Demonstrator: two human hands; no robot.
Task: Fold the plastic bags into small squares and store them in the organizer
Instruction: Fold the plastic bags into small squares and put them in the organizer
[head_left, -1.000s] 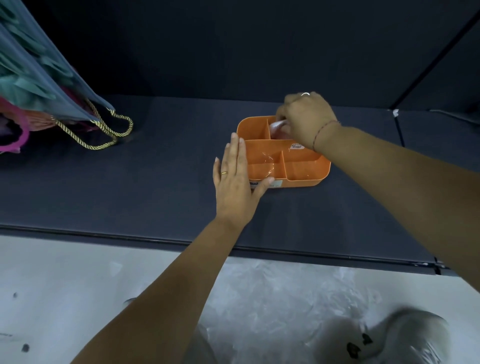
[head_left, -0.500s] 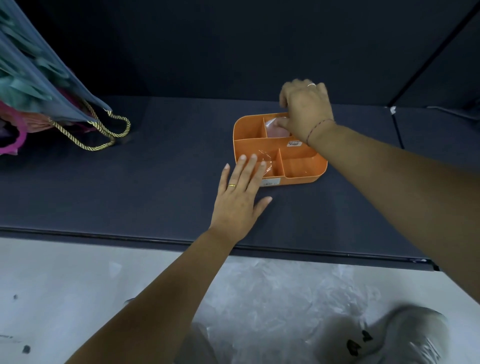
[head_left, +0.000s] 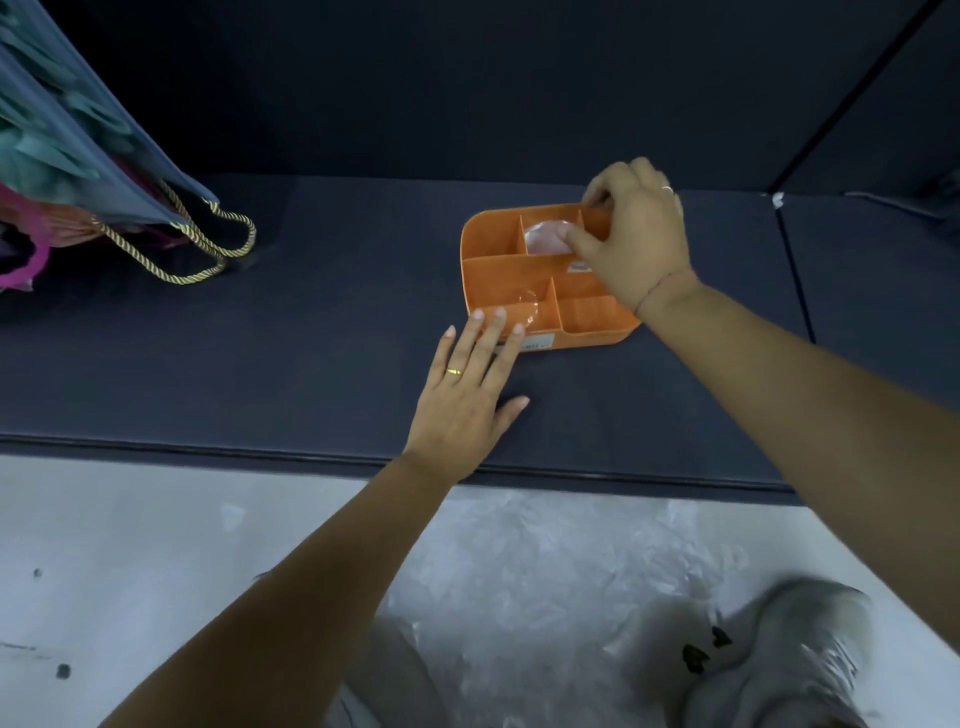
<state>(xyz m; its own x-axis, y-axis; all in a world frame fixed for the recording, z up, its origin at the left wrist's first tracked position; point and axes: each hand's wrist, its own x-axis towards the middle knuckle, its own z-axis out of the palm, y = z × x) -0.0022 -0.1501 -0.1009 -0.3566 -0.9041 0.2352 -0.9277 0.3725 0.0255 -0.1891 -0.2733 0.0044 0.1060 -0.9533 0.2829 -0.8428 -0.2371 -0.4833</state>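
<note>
Organizer (head_left: 500, 271) holding two folded bags (head_left: 544, 240), left hand (head_left: 462, 397) flat, right hand (head_left: 640, 240) gripping rim

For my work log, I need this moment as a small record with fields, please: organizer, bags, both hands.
organizer: orange, divided, on the dark surface
pink bag: folded, in a back compartment
clear bag: folded, in the front left compartment
left hand: flat, fingertips on the organizer's front left rim
right hand: fingers curled over the pink bag; hold unclear

The organizer (head_left: 498, 270) is smooth orange plastic, the folded bag (head_left: 543, 240) inside glossy clear film, the shelf (head_left: 311, 338) matt and dark.
</note>
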